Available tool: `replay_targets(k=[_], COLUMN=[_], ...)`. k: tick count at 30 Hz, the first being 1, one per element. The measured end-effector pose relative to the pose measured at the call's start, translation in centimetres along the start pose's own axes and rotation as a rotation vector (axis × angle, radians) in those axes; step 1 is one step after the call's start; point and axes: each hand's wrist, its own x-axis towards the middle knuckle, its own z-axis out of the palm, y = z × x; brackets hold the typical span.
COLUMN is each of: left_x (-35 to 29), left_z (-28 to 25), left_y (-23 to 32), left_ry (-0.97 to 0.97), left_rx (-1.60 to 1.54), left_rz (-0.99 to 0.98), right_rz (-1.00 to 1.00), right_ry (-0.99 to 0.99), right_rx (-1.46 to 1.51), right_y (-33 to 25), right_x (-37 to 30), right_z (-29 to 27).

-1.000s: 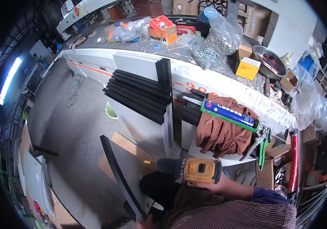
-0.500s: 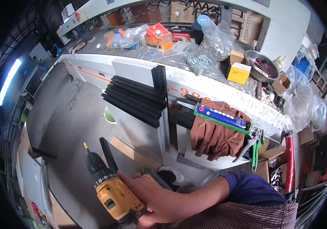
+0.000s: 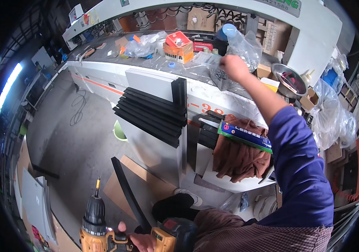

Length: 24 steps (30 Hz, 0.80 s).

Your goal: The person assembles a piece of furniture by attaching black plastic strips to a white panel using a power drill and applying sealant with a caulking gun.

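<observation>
A yellow and black cordless drill points upward at the lower left, a yellow-banded bit in its chuck. My left hand is wrapped round its grip, with much of the hand cut off by the lower edge. My right arm stretches out to the bench, where my right hand is at a clear plastic bag of small screws. Its fingers are curled in; what lies between them is hidden. Behind that hand sits a larger clear bag of small hardware.
Black strips lie across upright panels before the bench. A blue and green caulking gun rests on a brown cloth. A black bar leans near my foot. A metal bowl and an orange box stand on the bench.
My right hand has left the drill and reached up and away to the bag of screws. The drill has moved down and left and now points more upright in my left hand.
</observation>
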Motion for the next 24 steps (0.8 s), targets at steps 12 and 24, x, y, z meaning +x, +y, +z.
replay_targets(k=[12, 24], left_x=[-2.3, -2.6], left_z=[-1.6, -0.9], left_y=[0.1, 0.2], left_ry=[0.064, -0.068], left_rx=[-0.099, -0.165], left_rz=[-0.023, -0.06], right_rz=[-0.001, -0.13], right_ry=[-0.331, -0.379], right_rx=[-0.23, 1.278], right_y=[3.8, -1.1], right_x=[2.4, -5.3], right_z=[2.1, -1.1])
